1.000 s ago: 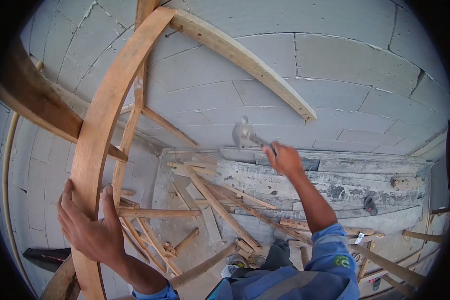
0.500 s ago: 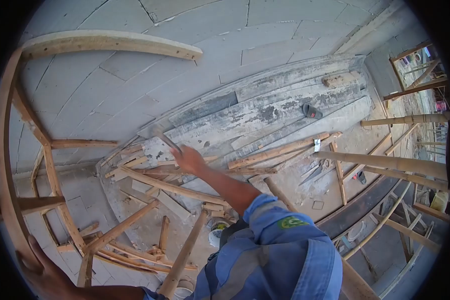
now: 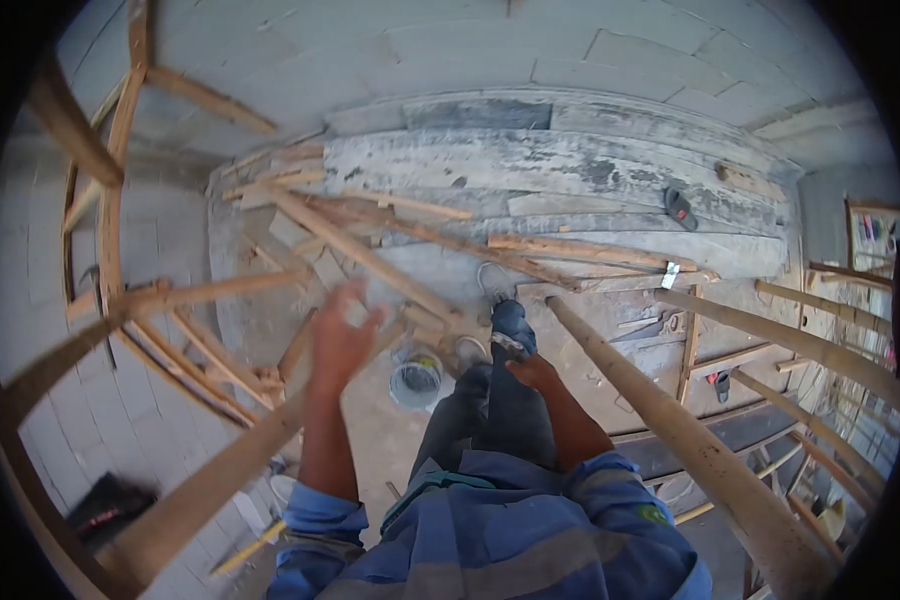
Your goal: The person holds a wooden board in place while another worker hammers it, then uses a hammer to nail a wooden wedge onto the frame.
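My left hand is raised in front of a round wooden pole, blurred, with its fingers apart and nothing visible in it. Against my dark trouser leg, by the knee, rests my right hand; its fingers are mostly hidden. The trouser knee beside it looks pale and ragged. A bucket with grey contents stands on the floor between my left hand and my legs. My shoe is planted close to loose lumber.
Round poles slant up on both sides of me. A timber frame stands at left. Weathered boards lie along the block wall. A handsaw, a slipper and another slipper lie to the right.
My left hand has left the wooden post and moved toward the middle. My right hand has drawn back from the boards to my leg; the handled tool it held is no longer visible there.
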Demonstrator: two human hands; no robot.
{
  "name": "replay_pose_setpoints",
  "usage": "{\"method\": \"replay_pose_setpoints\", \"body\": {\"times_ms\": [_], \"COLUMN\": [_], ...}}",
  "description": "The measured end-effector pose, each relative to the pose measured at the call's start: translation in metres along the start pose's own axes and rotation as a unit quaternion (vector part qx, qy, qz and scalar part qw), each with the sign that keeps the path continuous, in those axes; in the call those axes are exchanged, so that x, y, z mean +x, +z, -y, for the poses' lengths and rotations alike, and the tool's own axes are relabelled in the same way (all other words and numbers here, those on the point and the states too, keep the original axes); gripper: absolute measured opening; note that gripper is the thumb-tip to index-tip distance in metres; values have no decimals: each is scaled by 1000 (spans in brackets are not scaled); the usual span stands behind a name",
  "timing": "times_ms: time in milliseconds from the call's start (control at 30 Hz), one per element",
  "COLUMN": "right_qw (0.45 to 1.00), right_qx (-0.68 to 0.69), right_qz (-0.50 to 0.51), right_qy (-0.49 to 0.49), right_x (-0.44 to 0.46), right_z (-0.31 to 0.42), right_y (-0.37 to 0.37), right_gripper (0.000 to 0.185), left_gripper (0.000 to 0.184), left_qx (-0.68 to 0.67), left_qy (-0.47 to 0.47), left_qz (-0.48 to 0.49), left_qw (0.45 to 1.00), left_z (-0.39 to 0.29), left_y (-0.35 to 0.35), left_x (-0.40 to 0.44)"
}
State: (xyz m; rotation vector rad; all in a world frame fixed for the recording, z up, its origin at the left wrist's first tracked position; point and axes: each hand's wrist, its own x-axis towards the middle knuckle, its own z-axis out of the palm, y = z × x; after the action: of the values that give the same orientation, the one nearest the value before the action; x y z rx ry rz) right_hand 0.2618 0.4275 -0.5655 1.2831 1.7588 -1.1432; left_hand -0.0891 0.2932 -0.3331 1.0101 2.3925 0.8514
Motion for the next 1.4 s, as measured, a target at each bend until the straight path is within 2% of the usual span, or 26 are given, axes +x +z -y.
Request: {"method": "replay_pose_setpoints", "body": {"times_ms": [33,100,133,167,200,367,433,500,600,633,733,767,800,900,1067,1200,1400], "right_qw": [999,994,989,987,985,984,982,980,981,982,984,981,977,970,961,964,987], "right_qx": [-11,3,10,13,13,-25,-47,-28,-16,-11,-21,-12,-4,-6,-17,-19,-13], "right_qz": [21,46,56,62,69,25,7,30,36,31,14,23,30,54,75,62,-7], "right_qy": [34,100,135,146,156,173,183,194,191,188,178,194,209,238,265,259,159], "right_x": [-3,-16,-25,-34,-42,-39,-40,-37,-42,-41,-49,-51,-52,-54,-61,-59,-31], "right_z": [-21,-53,-66,-75,-81,-143,-163,-194,-214,-224,-252,-257,-262,-290,-284,-240,-166], "right_y": [9,17,19,19,15,33,33,44,40,41,50,51,53,64,58,46,52], "right_gripper": [78,79,79,79,79,76,79,77,76,75,76,76,77,78,80,80,74], "left_gripper": [51,57,64,66,66,64,61,55,52,51,54,58,60,62,63,59,53], "left_qx": [-20,-31,-69,-38,-29,-35,-59,-94,-183,-152,-191,-142,-171,-207,-216,-257,-188], "left_qy": [-64,-130,-141,-198,-214,-321,-327,-351,-403,-392,-430,-459,-448,-455,-441,-409,-402], "left_qz": [95,262,297,347,354,316,270,217,152,163,195,238,229,235,222,186,123], "left_qw": [993,956,942,916,910,892,904,906,884,893,861,844,847,834,842,855,888], "left_z": [31,86,121,131,134,170,178,167,165,172,165,153,164,140,132,148,181], "left_y": [31,76,99,110,117,159,181,194,231,249,287,290,307,307,282,253,208], "left_x": [-33,-107,-147,-177,-201,-284,-294,-306,-328,-342,-370,-368,-388,-377,-344,-314,-297]}}
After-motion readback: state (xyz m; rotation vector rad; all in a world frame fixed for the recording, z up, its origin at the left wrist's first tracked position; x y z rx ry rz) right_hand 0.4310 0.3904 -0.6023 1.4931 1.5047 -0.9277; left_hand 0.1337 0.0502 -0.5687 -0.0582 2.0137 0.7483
